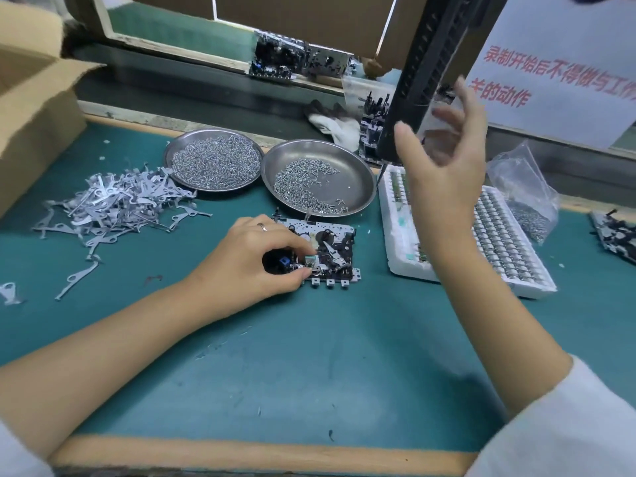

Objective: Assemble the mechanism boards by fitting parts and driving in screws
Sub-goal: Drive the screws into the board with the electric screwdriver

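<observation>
While left hand (pixel 256 256) pinches a small part on the mechanism board (pixel 323 251) just below the right screw dish (pixel 318 177), right hand (pixel 444 160), fingers spread, reaches round hanging electric screwdriver (pixel 418 80) above-right of board, grip not closed.

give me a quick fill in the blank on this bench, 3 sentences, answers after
1. The left hand holds the mechanism board down on the ____ mat.
2. The right hand is raised beside the hanging black ____.
3. The two round metal dishes hold loose ____.

Answers: green; screwdriver; screws
</observation>
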